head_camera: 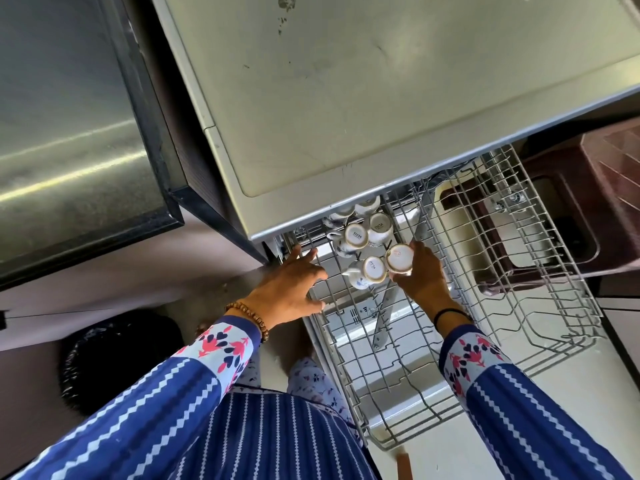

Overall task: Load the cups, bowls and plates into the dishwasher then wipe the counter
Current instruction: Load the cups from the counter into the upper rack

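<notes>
The dishwasher's wire rack (485, 306) is pulled out below the grey counter (346, 98). Several white cups with gold rims stand upside down at its back left, among them one (356, 235) and another (373, 268). My right hand (420, 271) grips one more upturned white cup (399, 258) and holds it down among the rack's tines, right beside the others. My left hand (294, 289) rests with straight fingers on the rack's left edge. More cups further back are partly hidden under the counter's lip.
A dark stainless appliance (69, 133) stands at the left. A black-lined bin (114, 362) sits on the floor below it. A brown sink or basin (571, 209) shows through the rack at the right. The rack's front and right sections hold nothing.
</notes>
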### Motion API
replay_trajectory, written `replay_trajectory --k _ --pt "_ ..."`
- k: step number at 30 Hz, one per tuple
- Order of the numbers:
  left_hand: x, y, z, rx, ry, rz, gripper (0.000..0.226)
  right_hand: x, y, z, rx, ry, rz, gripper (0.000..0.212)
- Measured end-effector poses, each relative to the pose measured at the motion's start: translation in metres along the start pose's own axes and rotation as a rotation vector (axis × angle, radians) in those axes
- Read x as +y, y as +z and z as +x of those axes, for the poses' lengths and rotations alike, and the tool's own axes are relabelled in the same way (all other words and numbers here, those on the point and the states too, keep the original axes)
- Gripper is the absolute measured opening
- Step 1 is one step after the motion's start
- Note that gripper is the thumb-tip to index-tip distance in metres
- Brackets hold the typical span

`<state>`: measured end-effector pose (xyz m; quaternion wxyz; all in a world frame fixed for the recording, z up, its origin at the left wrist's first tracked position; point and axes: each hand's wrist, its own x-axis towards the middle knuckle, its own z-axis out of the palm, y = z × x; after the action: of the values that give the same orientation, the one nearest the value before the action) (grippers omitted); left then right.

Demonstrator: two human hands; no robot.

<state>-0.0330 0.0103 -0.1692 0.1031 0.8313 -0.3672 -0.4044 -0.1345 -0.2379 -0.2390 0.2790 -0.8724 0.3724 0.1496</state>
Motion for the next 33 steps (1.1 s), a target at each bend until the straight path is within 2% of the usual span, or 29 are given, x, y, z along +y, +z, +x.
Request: replay_trajectory --k 4,7,11,15,19,25,33 --pt "0.005 -0.002 -0.004 0.019 -0.007 -0.017 0.054 0.004 -0.001 -0.017 0.069 -0.048 0.025 0.069" --pt "0.011 -0.002 -0.016 0.067 -0.014 -0.035 0.051 -0.004 -0.006 -0.035 0.114 -0.103 0.038 0.062" --pt "0.024 -0.009 -0.041 0.156 -0.004 -0.08 0.049 -0.035 -0.016 -0.073 0.08 -0.204 0.124 0.05" --pt "0.035 -0.023 -0.075 0.273 -0.021 -0.223 0.047 -0.078 -0.025 -0.124 0.012 -0.333 0.276 0.027" --pt "0.032 -0.037 -0.115 0.46 -0.028 -0.255 0.045 -0.119 -0.03 -0.163 -0.088 -0.466 0.356 0.019" --pt "0.004 -0.048 -0.184 0.769 -0.133 -0.296 0.049 -0.189 -0.036 -0.192 -0.166 -0.662 0.38 0.015" --pt "-0.052 -0.076 -0.257 1.123 -0.29 -0.426 0.041 -0.311 -0.044 -0.21 -0.272 -1.058 0.316 0.015"
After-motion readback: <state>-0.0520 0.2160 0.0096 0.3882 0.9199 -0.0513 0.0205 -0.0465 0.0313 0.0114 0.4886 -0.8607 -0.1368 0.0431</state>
